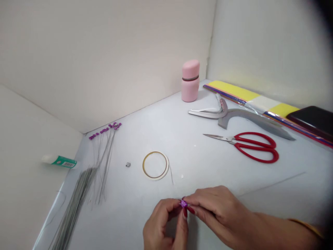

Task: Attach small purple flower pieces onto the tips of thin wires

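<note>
At the front of the table, my left hand [166,224] and my right hand [221,211] meet fingertip to fingertip. Pinched between them is a small shiny purple bud [183,204], its lower side partly covered by my thumbs. A thin wire [273,182] slants out to the right behind my right hand; whether it joins the bud is hidden. Closest to my hands lie a tiny white scrap [182,176] and a roll of narrow white tape [166,166] with a short loose end.
Purple-tipped wires [106,156] and a bundle of bare wires [75,208] lie left, near a green-and-white tube [63,161]. A small silvery bit [128,165] sits beside the tape. Red-handled scissors [256,147], grey paper strips [249,119], a pink flask [190,81], coloured sheets [234,91] and a black object [312,118] are right.
</note>
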Tool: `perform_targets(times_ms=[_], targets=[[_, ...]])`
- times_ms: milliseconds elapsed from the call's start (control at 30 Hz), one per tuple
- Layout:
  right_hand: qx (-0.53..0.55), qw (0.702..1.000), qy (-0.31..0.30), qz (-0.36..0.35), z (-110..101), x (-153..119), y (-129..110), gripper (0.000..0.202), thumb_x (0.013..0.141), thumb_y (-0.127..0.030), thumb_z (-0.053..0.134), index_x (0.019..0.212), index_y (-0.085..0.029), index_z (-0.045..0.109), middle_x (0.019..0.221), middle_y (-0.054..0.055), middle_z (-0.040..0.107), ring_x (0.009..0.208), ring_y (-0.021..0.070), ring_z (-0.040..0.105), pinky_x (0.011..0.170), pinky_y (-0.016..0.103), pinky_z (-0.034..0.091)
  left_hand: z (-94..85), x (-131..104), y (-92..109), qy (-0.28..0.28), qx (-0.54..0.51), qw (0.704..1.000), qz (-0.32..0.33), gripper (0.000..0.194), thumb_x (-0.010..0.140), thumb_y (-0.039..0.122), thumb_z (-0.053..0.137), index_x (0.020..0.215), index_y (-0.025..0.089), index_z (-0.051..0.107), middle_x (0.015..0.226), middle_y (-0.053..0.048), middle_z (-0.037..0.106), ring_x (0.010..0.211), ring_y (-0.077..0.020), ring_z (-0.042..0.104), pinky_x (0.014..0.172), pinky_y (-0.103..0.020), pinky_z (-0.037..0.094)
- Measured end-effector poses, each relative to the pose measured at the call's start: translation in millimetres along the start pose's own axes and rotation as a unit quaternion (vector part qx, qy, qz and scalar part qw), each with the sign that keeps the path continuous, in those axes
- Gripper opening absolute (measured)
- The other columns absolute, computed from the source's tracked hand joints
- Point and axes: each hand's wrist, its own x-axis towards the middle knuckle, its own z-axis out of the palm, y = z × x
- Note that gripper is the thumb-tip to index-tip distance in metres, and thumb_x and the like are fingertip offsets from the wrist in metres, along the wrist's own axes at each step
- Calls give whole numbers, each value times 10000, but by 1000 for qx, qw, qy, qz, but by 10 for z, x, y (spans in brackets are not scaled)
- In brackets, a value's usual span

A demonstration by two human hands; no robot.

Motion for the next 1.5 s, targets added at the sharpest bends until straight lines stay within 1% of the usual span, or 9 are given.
perform_targets(times_ms=[133,300,433,633,700,833,1000,1167,1500], targets=[[-11,1000,-2,-3,8,-22,18,212,864,-126,397,910,-193,594,762,10,656,676,126,598,639,215,418,-2,11,-51,-25,-37,998,-32,83,715,212,590,763,203,657,637,-9,670,580,-139,650,563,-192,520],[-12,1000,-17,-23,-31,-17,-7,218,863,-118,389,906,-189,591,771,7,658,697,122,599,650,208,403,-12,20,-94,-42,-34,998,-39,58,684,173,603,638,194,631,565,-14,643,525,-145,618,515,-203,493],[-39,996,-61,-44,-64,2,-27,255,860,-106,346,801,-180,583,681,4,624,628,122,573,600,217,382,22,-9,-171,-32,-92,994,-57,91,656,161,616,584,199,575,536,-10,606,496,-144,572,487,-214,456],[-80,993,-41,-73,-22,1,-43,319,830,-83,297,740,-169,591,602,24,600,547,139,542,530,238,372,78,-37,-233,-11,-163,982,-97,124,621,152,634,549,195,542,514,12,581,477,-117,504,467,-197,403],[-57,996,-38,-60,-25,2,-47,298,840,-98,322,816,-168,610,648,27,626,585,137,565,559,230,394,66,-26,-211,-12,-180,977,-116,119,618,184,659,562,188,554,521,11,585,482,-113,505,467,-190,402],[55,997,-34,29,-74,18,-33,228,851,-128,430,983,-203,601,799,-6,668,695,97,603,648,173,432,7,6,-119,-22,-200,968,-150,154,642,287,693,606,172,598,529,-4,618,491,-102,527,488,-169,406],[88,992,-23,91,-122,45,-26,206,807,-126,501,944,-200,635,741,-22,671,610,92,584,572,160,433,-22,26,-15,-45,-220,958,-175,176,623,322,724,637,166,643,559,-19,648,519,-113,567,520,-170,443],[135,986,-54,81,-149,62,-37,213,841,-135,463,910,-214,648,727,-30,661,636,87,587,596,155,431,-8,21,-10,-65,-188,967,-162,160,655,328,695,680,172,671,612,-43,678,565,-142,608,551,-191,473],[100,991,-48,80,-137,66,-30,154,844,-172,492,839,-191,645,668,-36,637,572,75,549,547,145,406,-17,3,-113,-84,-125,981,-126,154,724,317,617,772,193,693,685,-54,694,626,-157,630,597,-206,483]])
